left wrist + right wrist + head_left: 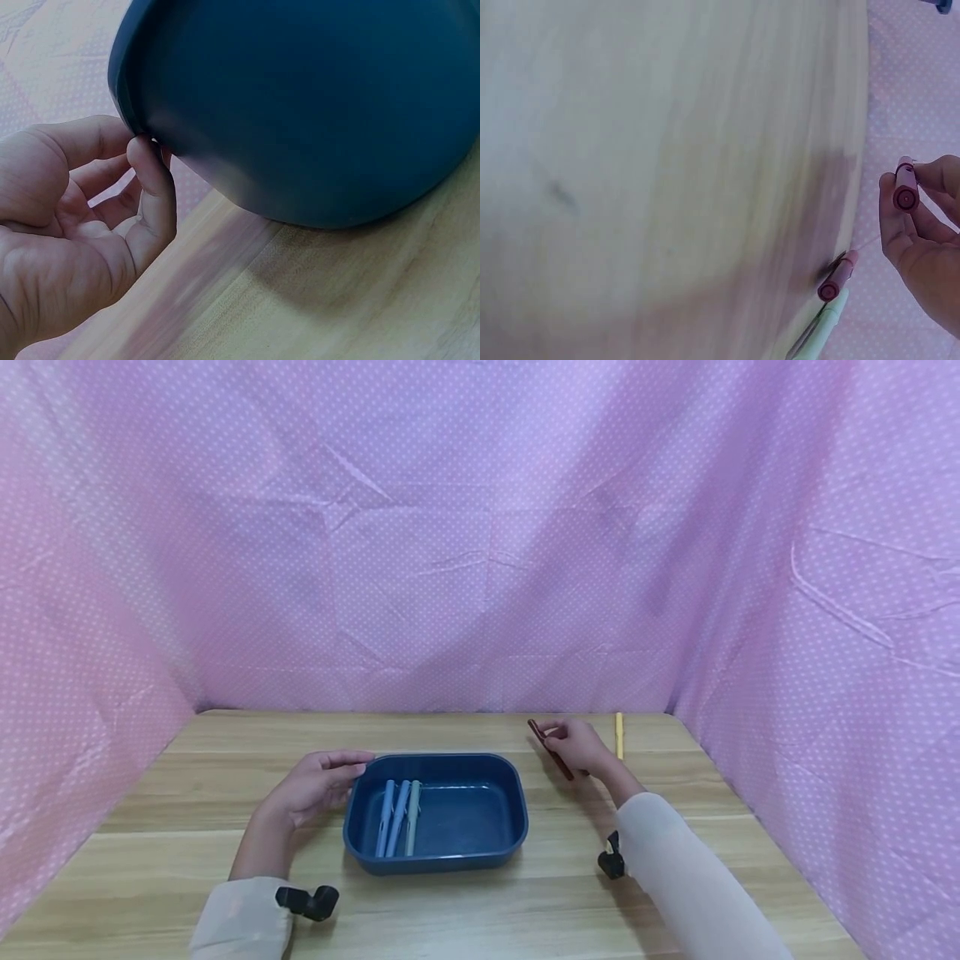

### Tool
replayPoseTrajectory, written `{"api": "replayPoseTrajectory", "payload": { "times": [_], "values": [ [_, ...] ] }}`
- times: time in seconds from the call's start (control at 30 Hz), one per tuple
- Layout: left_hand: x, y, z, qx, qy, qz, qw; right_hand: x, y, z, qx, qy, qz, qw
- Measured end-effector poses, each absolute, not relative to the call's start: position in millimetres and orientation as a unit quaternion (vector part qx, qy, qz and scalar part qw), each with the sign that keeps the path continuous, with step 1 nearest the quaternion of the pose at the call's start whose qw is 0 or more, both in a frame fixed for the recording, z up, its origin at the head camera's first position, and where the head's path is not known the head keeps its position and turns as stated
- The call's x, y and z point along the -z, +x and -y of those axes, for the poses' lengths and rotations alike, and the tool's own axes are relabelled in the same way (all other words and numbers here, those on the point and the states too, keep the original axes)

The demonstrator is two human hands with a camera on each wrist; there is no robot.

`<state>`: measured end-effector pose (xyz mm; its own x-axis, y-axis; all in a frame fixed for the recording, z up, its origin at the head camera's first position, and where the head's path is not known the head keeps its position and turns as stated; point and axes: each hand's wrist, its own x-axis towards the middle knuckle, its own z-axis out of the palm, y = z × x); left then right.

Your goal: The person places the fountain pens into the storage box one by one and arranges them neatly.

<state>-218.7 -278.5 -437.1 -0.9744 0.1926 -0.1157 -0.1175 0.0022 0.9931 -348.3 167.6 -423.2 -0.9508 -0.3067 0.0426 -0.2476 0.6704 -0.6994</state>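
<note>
My left hand (pixel 311 789) pinches the rim of a dark blue plastic box (pixel 435 864) at its far left corner. In the left wrist view, thumb and fingers close on the edge of that box (pixel 315 112). Two blue pens (pixel 384 818) and a grey-green pen (pixel 413 818) lie side by side in the left part of the box. Right of the box, my right hand (pixel 581 747) holds a dark red pen (pixel 557 756) between thumb and fingers. The right wrist view shows this pen (pixel 905 187) end-on, held over the table.
A yellow pen (pixel 619 735) lies on the wooden table (pixel 450 918), right of my right hand. In the right wrist view, a second dark red pen (pixel 838 277) lies beside a pale pen (pixel 823 330). Pink dotted cloth (pixel 480 568) hangs behind and at both sides.
</note>
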Motion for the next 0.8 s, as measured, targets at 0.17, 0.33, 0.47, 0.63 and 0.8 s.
{"api": "replayPoseTrajectory", "payload": {
  "times": [0.17, 0.33, 0.47, 0.63, 0.8],
  "values": [
    [436.7, -217.8, 278.6, -0.709, 0.024, -0.696, 0.110, 419.2, -345.5, -164.7, 0.408, -0.150, -0.900, 0.039],
    [435.6, -217.4, 278.6, -0.704, 0.024, -0.701, 0.109, 416.3, -342.1, -163.3, 0.441, -0.142, -0.885, 0.044],
    [434.9, -217.3, 278.1, -0.701, 0.022, -0.705, 0.107, 414.8, -340.6, -162.3, 0.459, -0.139, -0.876, 0.045],
    [435.0, -216.8, 277.6, -0.699, 0.018, -0.707, 0.106, 414.5, -340.1, -159.7, 0.473, -0.136, -0.869, 0.047],
    [436.3, -216.8, 275.6, -0.694, 0.014, -0.712, 0.103, 409.8, -336.6, -156.2, 0.512, -0.124, -0.848, 0.066]
  ]
}}
